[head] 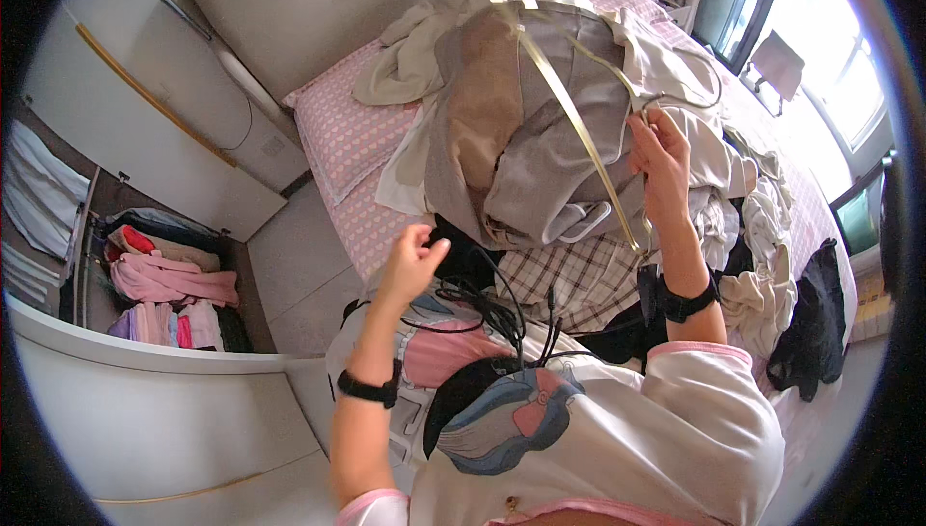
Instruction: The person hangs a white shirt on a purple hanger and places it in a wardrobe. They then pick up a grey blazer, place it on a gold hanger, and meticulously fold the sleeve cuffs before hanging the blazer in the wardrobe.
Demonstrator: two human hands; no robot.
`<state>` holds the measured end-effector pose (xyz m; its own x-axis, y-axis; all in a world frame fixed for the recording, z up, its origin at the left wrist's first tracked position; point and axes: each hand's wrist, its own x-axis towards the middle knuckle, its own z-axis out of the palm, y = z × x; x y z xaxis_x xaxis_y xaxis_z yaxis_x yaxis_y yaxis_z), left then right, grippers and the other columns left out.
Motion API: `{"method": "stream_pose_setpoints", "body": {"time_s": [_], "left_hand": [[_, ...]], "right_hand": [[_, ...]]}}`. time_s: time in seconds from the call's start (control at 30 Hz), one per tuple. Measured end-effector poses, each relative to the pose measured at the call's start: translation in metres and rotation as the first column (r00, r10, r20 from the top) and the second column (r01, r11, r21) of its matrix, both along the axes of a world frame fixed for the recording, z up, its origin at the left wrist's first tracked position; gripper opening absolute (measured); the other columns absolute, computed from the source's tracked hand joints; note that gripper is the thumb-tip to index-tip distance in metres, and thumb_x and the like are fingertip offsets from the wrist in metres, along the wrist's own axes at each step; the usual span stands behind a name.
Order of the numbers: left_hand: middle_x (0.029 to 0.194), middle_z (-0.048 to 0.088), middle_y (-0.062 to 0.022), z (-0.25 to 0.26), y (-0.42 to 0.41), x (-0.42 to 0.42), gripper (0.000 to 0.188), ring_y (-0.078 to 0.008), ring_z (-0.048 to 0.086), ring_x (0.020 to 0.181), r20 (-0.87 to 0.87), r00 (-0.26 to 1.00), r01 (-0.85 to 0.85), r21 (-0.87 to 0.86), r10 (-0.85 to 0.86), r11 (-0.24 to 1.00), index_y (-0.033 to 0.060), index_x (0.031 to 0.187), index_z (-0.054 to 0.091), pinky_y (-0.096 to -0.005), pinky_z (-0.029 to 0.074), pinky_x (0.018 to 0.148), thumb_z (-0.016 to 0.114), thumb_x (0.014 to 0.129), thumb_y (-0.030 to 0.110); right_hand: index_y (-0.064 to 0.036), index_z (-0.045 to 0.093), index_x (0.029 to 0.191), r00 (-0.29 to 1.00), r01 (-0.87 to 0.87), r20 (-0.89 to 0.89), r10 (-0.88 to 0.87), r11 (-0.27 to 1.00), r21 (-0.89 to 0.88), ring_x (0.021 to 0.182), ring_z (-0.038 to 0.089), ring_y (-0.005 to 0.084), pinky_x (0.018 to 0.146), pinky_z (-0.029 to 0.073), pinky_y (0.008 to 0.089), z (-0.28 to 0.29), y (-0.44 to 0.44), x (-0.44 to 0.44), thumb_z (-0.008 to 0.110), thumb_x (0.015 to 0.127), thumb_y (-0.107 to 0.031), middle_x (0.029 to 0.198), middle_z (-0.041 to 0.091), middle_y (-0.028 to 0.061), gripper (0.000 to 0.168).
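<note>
My right hand [658, 153] pinches a gold-coloured metal clothes hanger [575, 121] near its curved hook. The hanger lies slantwise over a grey garment [553, 157] with a brown panel, which is spread on a clothes pile on the bed. Pale clips show at the garment's far edge; whether they grip it I cannot tell. My left hand [412, 266] is raised left of the pile, fingers loosely curled and thumb apart, with nothing seen in it. A brown and white checked cloth [571, 284] lies on the near side of the grey garment.
Black cables [506, 316] hang before my body. A heart-patterned pillow [354, 121] lies at the bed's left side. Further left, an open wardrobe holds folded clothes [173, 276]. More cream garments [763, 287] and a black garment [810, 323] lie on the right side of the bed.
</note>
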<state>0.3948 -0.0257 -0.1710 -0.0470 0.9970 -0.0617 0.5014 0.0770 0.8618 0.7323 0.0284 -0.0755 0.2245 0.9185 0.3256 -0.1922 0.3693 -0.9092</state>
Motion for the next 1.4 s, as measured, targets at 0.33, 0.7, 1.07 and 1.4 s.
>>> {"method": "stream_pose_setpoints", "body": {"time_s": [0.33, 0.7, 1.07, 1.4], "left_hand": [[0.077, 0.054, -0.0082, -0.082, 0.057, 0.062, 0.045, -0.0182, 0.057, 0.056, 0.534, 0.737, -0.015, -0.6, 0.414, 0.8, -0.0043, 0.094, 0.051, -0.0264, 0.04, 0.039, 0.069, 0.081, 0.035], [0.078, 0.063, -0.0078, -0.022, 0.085, 0.013, 0.023, -0.0137, 0.058, 0.053, 0.359, 0.863, -0.286, -0.234, 0.356, 0.929, 0.0007, 0.09, 0.055, -0.0272, 0.041, 0.041, 0.061, 0.086, 0.023], [0.088, 0.063, -0.0068, 0.148, 0.113, -0.042, 0.011, -0.0161, 0.063, 0.071, 0.703, 0.705, -0.439, 0.328, 0.095, 0.837, 0.0039, 0.095, 0.057, -0.0295, 0.055, 0.063, 0.055, 0.089, 0.013], [0.07, 0.063, -0.0045, 0.164, 0.083, -0.039, 0.016, -0.0134, 0.061, 0.058, 0.16, 0.973, -0.191, 0.153, 0.166, 0.97, 0.0038, 0.082, 0.06, -0.0268, 0.051, 0.055, 0.055, 0.088, 0.018]], "right_hand": [[-0.003, 0.057, 0.095, 0.987, 0.118, -0.114, -0.116, 0.993, 0.013, 0.046, 0.035, 0.0025, 0.043, 0.03, 0.0195, -0.019, 0.012, -0.012, 0.058, 0.09, -0.016, 0.057, 0.042, -0.0054, 0.015], [-0.001, 0.059, 0.092, 0.997, 0.025, -0.077, -0.024, 1.0, 0.017, 0.046, 0.033, 0.0011, 0.042, 0.027, 0.019, -0.016, 0.027, -0.036, 0.058, 0.09, -0.014, 0.057, 0.039, -0.0069, 0.013], [-0.001, 0.059, 0.097, 0.995, 0.063, 0.076, -0.061, 0.998, -0.031, 0.053, 0.038, 0.0012, 0.046, 0.028, 0.0184, -0.017, 0.034, -0.035, 0.059, 0.089, -0.013, 0.066, 0.048, -0.0056, 0.014], [-0.001, 0.054, 0.096, 0.939, -0.043, 0.341, 0.052, 0.999, -0.033, 0.063, 0.034, 0.0036, 0.054, 0.03, 0.0195, -0.028, 0.039, -0.04, 0.063, 0.084, -0.011, 0.071, 0.041, -0.0058, 0.018]]}}
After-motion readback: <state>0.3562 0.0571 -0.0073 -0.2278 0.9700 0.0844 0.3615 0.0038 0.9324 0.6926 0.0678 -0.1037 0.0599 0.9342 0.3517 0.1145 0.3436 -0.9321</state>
